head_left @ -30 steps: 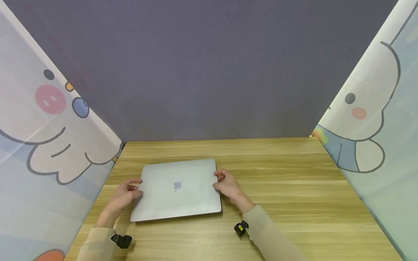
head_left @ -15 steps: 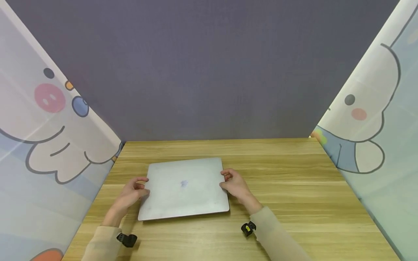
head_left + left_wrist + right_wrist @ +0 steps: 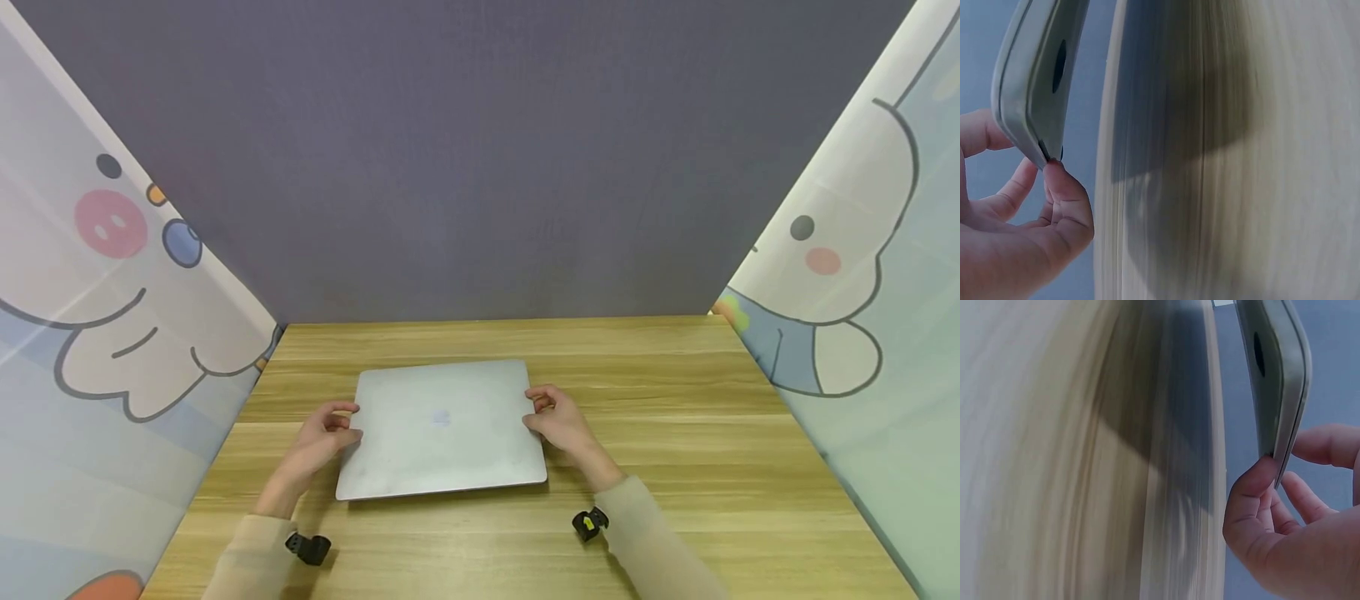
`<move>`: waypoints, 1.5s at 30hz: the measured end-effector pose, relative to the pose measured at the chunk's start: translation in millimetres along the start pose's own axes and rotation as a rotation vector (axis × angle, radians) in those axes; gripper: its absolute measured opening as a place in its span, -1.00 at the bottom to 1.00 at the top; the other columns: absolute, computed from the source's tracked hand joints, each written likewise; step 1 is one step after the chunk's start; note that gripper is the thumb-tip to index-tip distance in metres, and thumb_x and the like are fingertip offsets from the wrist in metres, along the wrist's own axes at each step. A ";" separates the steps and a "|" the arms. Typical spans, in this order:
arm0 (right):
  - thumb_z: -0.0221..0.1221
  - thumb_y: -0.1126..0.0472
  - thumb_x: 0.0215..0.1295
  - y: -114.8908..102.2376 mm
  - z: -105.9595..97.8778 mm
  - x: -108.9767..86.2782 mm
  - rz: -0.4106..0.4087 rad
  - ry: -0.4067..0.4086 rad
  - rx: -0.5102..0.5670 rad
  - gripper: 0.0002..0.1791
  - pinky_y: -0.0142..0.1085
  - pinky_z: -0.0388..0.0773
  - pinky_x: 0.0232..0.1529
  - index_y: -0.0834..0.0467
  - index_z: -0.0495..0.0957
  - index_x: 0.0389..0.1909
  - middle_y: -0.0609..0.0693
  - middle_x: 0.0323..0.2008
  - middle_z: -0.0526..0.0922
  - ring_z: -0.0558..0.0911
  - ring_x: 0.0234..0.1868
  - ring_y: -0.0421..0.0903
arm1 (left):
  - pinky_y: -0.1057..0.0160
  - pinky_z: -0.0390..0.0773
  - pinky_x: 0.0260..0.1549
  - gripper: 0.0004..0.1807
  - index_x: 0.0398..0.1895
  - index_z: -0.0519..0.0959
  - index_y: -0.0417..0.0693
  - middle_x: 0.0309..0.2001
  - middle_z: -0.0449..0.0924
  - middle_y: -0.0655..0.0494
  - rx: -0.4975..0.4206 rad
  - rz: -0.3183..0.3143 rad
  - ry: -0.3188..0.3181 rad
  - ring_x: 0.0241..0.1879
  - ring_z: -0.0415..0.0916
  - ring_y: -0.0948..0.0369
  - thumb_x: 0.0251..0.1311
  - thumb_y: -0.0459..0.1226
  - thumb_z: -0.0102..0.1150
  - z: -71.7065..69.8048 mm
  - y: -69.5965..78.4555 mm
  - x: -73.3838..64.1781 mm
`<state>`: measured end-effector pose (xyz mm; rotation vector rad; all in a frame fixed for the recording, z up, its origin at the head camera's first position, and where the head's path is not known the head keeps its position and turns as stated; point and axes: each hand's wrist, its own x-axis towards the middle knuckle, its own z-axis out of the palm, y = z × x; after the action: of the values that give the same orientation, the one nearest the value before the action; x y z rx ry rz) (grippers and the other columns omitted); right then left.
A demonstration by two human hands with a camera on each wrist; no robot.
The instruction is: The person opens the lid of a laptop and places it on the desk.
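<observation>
A closed silver laptop with a logo on its lid is held up over the table, slightly tilted in the head view. My left hand grips its left side and my right hand its right side. In the left wrist view the laptop's corner is pinched between thumb and fingers, and a dark round foot shows on its underside. The right wrist view has the laptop likewise between the thumb and fingers of the right hand. Both wrist views show a gap between laptop and tabletop.
The wood-grain table extends to both sides and in front of the laptop. Behind it rises a dark grey panel. Cartoon-printed curtains stand at the left and right. Black wrist cameras are on both sleeves.
Both hands have carried the laptop steadily to the right and slightly away from the person across the head view. Their grip on its two sides looks the same.
</observation>
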<state>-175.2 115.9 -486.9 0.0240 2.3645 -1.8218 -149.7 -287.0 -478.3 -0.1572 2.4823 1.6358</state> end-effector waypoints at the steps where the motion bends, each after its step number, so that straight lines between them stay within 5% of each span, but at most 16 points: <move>1: 0.30 0.45 0.13 0.8 -2.4 -0.4 -0.002 0.003 -0.001 -0.54 -0.36 0.46 -0.34 0.30 0.57 0.11 0.15 -0.13 0.47 0.44 -0.32 -0.07 | 0.24 0.45 -0.27 -0.44 0.29 0.40 -0.25 -0.07 0.34 -0.12 -0.005 0.002 -0.001 -0.15 0.32 0.06 0.23 -0.40 0.30 1.5 0.5 0.5; 23: 0.24 0.44 0.27 0.4 -49.7 -15.2 0.018 -0.020 0.039 -0.47 -0.30 0.51 -0.45 0.39 0.42 0.27 0.22 -0.06 0.41 0.45 -0.43 -0.09 | 0.30 0.41 -0.34 -0.45 0.27 0.42 -0.25 -0.11 0.33 -0.10 -0.040 0.066 -0.050 -0.21 0.29 0.10 0.17 -0.47 0.26 41.0 18.4 4.1; 45: 0.27 0.42 0.27 24.0 -88.5 -22.7 0.065 0.035 0.010 -0.48 -0.28 0.53 -0.40 0.34 0.45 0.26 0.15 -0.12 0.40 0.45 -0.41 -0.13 | 0.32 0.41 -0.38 -0.45 0.21 0.48 -0.23 -0.12 0.32 -0.10 -0.099 0.077 -0.079 -0.21 0.30 0.09 0.08 -0.53 0.26 83.6 31.0 14.0</move>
<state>-160.3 209.1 -485.0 0.1340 2.3492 -1.8176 -162.3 -198.0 -485.4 -0.0092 2.3787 1.7606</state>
